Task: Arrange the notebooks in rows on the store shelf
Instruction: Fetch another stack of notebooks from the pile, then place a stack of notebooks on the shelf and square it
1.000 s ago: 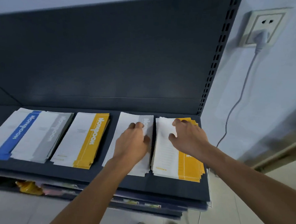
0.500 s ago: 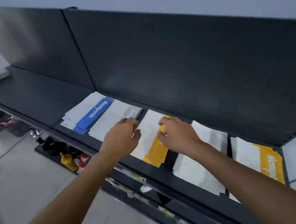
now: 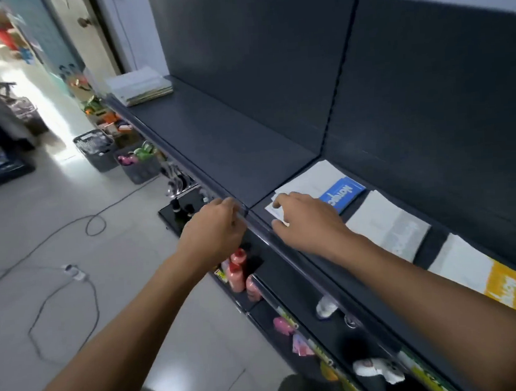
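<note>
On the dark store shelf (image 3: 224, 155) lie three stacks of notebooks in a row: a blue-banded stack (image 3: 338, 187), a grey-banded stack (image 3: 388, 223) and a yellow-banded stack (image 3: 479, 272). My right hand (image 3: 306, 219) hovers over the near left corner of the blue-banded stack, fingers spread, holding nothing. My left hand (image 3: 213, 231) is at the shelf's front edge, left of that stack, fingers loosely curled and empty. A further pile of notebooks (image 3: 140, 86) rests at the far left end of the shelf.
Lower shelves hold pink bottles (image 3: 237, 272) and small goods. Grey baskets (image 3: 96, 147) with items stand on the tiled floor along the shelf. Cables and a power strip (image 3: 74, 271) lie on the floor to the left. A doorway opens at the far left.
The view has swung left along the shelf. Both hands have moved left from the yellow and grey stacks to the blue-banded stack and the shelf's front edge.
</note>
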`<state>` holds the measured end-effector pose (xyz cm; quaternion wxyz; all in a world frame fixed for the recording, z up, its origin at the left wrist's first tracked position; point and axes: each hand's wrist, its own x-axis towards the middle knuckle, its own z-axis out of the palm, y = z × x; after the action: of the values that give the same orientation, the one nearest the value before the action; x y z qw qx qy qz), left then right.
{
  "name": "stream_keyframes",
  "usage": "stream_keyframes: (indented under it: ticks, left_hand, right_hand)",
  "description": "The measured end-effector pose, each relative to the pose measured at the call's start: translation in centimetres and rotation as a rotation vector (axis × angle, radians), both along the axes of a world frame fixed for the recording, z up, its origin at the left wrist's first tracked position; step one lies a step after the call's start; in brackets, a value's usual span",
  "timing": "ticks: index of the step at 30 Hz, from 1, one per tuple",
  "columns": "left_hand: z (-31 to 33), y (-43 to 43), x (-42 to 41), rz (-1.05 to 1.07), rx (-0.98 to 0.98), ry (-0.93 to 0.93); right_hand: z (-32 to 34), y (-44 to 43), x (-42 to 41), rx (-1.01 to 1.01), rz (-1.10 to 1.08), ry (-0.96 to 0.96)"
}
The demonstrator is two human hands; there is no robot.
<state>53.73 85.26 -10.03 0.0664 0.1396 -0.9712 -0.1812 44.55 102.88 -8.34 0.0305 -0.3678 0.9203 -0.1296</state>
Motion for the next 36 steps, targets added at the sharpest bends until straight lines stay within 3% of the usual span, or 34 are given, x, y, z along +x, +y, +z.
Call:
stream_keyframes:
  ticks: [12, 20, 28, 36]
  left_hand:
    - [-0.9, -19.4, -0.3, 0.244, 0.049, 0.028]
    - [-1.1, -33.0, -8.5, 0.213, 0.010, 0.033]
    - [-1.3, -46.1, -10.5, 0.275, 0.033, 0.025]
    - [-1.8, -61.0, -12.5, 0.203, 0.056, -0.005]
  right_hand:
    - [0.4, -21.9, -4.9, 0.017, 0.238, -0.007]
    - [-1.0, -35.9, -13.2, -0.035, 0.177, -0.016]
    - [-0.8, -48.6, -16.8, 0.048, 0.200, -0.023]
    - [-1.0, -62.1, -19.0, 0.053, 0.074, -0.038]
